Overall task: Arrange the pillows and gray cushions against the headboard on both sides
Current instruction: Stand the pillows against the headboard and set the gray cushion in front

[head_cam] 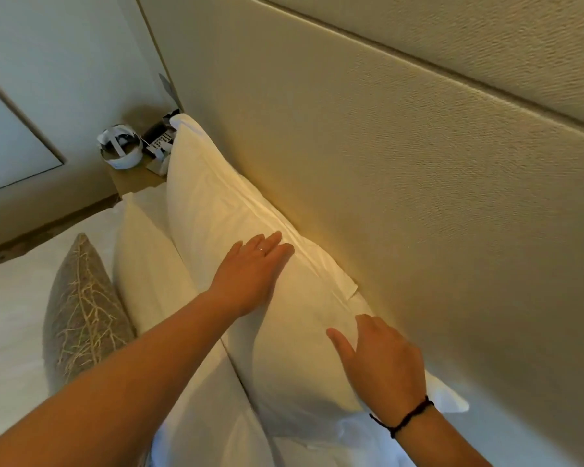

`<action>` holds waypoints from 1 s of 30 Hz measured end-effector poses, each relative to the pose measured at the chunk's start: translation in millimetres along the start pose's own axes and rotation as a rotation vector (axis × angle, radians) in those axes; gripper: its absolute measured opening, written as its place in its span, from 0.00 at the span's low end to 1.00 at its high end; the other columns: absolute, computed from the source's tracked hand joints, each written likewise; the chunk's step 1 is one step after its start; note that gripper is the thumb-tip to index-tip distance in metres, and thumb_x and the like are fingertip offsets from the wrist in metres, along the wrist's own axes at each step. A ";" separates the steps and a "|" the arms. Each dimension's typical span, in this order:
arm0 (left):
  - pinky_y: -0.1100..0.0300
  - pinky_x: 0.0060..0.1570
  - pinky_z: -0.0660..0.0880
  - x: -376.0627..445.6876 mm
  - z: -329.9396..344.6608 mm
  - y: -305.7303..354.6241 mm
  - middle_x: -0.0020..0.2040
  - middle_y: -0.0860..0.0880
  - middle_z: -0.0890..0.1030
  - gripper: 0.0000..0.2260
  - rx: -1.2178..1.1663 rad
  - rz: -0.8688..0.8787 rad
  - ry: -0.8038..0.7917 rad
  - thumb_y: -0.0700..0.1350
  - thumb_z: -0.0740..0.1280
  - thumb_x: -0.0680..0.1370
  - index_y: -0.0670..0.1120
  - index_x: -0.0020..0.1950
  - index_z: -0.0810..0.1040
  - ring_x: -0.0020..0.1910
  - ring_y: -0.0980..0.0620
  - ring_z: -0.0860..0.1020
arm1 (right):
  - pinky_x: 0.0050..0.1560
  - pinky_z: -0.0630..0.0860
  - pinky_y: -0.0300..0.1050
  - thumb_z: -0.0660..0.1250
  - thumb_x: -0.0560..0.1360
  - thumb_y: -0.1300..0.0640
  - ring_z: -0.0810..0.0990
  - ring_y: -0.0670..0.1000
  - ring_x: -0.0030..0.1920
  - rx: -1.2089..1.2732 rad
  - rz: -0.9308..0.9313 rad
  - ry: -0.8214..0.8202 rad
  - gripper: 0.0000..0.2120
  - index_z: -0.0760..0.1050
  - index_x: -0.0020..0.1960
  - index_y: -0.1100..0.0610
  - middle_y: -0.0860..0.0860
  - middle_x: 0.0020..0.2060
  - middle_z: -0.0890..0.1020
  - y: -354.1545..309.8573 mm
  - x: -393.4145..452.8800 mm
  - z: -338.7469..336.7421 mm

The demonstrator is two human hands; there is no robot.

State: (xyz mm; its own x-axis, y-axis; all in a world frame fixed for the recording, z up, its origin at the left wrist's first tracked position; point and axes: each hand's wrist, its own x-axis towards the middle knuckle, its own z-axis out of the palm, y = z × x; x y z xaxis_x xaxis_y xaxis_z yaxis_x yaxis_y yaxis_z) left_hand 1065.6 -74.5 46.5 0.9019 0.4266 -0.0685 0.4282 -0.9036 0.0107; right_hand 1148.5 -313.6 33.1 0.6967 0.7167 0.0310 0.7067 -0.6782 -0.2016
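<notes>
A white pillow [209, 210] stands on edge against the beige padded headboard [402, 197]. My left hand [250, 274] lies flat and open on its front face near the top seam. My right hand [381, 362] rests on the same pillow lower down, fingers spread, a dark cord around the wrist. A second white pillow [145, 264] leans in front of the first. A gray cushion [81, 311] with a pale branch pattern stands upright in front of that, on the white bedding [11, 315].
A wooden nightstand [135, 180] sits beyond the pillows at the bed's far end, carrying a white headset [120, 148] and a dark phone [159, 139]. A pale wall panel [14, 139] runs behind it.
</notes>
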 end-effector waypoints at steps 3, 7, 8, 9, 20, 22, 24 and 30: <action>0.44 0.74 0.59 18.0 -0.6 -4.5 0.80 0.49 0.56 0.32 0.098 0.077 -0.005 0.40 0.65 0.79 0.57 0.78 0.55 0.78 0.43 0.55 | 0.30 0.63 0.42 0.54 0.78 0.36 0.68 0.48 0.30 0.020 -0.027 -0.045 0.19 0.67 0.40 0.50 0.46 0.32 0.73 1.8 6.4 -0.7; 0.44 0.71 0.62 46.6 -3.5 -15.5 0.76 0.49 0.65 0.25 0.228 0.165 -0.060 0.43 0.65 0.79 0.55 0.74 0.62 0.76 0.44 0.59 | 0.33 0.61 0.42 0.52 0.81 0.41 0.67 0.48 0.31 0.107 -0.030 -0.077 0.15 0.65 0.42 0.49 0.45 0.32 0.70 2.8 13.1 -5.1; 0.45 0.69 0.64 52.3 -3.6 -17.6 0.74 0.50 0.68 0.21 0.260 0.160 -0.072 0.44 0.64 0.80 0.54 0.73 0.65 0.75 0.45 0.62 | 0.33 0.61 0.42 0.52 0.81 0.42 0.68 0.48 0.31 0.138 -0.030 -0.064 0.15 0.67 0.42 0.50 0.45 0.32 0.71 1.9 12.4 -7.6; 0.47 0.66 0.67 57.1 -4.4 -19.8 0.71 0.51 0.72 0.18 0.298 0.151 -0.063 0.44 0.62 0.80 0.54 0.70 0.69 0.71 0.47 0.67 | 0.33 0.61 0.42 0.54 0.81 0.43 0.68 0.49 0.31 0.164 -0.032 -0.047 0.16 0.69 0.42 0.52 0.46 0.32 0.73 0.8 10.7 -11.0; 0.56 0.43 0.60 71.3 -30.2 -27.4 0.52 0.51 0.82 0.08 0.266 0.312 0.110 0.44 0.61 0.80 0.52 0.56 0.78 0.54 0.48 0.78 | 0.25 0.54 0.38 0.47 0.80 0.37 0.65 0.46 0.26 0.031 0.116 -0.115 0.18 0.59 0.37 0.45 0.45 0.27 0.66 -4.4 -25.5 -29.7; 0.55 0.44 0.64 73.2 -29.7 -32.0 0.54 0.51 0.82 0.09 0.255 0.291 0.100 0.44 0.60 0.80 0.52 0.57 0.77 0.55 0.48 0.77 | 0.27 0.56 0.36 0.48 0.80 0.36 0.67 0.45 0.29 -0.019 0.124 -0.110 0.16 0.63 0.41 0.45 0.44 0.29 0.68 -5.9 -15.4 -31.9; 0.54 0.48 0.67 77.9 -29.6 -40.1 0.55 0.51 0.81 0.10 0.274 0.281 0.082 0.43 0.59 0.80 0.52 0.58 0.75 0.57 0.48 0.76 | 0.33 0.66 0.38 0.51 0.79 0.36 0.73 0.45 0.38 -0.013 0.090 -0.101 0.15 0.69 0.50 0.44 0.43 0.39 0.74 -13.9 1.6 -32.1; 0.53 0.52 0.69 95.0 -19.3 -76.2 0.61 0.52 0.77 0.12 0.347 0.268 0.047 0.43 0.57 0.81 0.51 0.63 0.72 0.62 0.48 0.72 | 0.44 0.72 0.47 0.56 0.78 0.38 0.77 0.52 0.50 0.010 -0.044 -0.111 0.19 0.71 0.59 0.51 0.49 0.52 0.78 -77.2 79.5 -20.5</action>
State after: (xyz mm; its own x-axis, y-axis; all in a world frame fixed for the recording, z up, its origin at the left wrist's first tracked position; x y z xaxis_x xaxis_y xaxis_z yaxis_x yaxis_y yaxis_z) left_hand 1119.8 35.6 58.4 0.9835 0.1694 -0.0632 0.1415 -0.9388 -0.3141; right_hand 1151.9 -207.6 71.2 0.6465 0.7598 -0.0687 0.7347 -0.6443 -0.2125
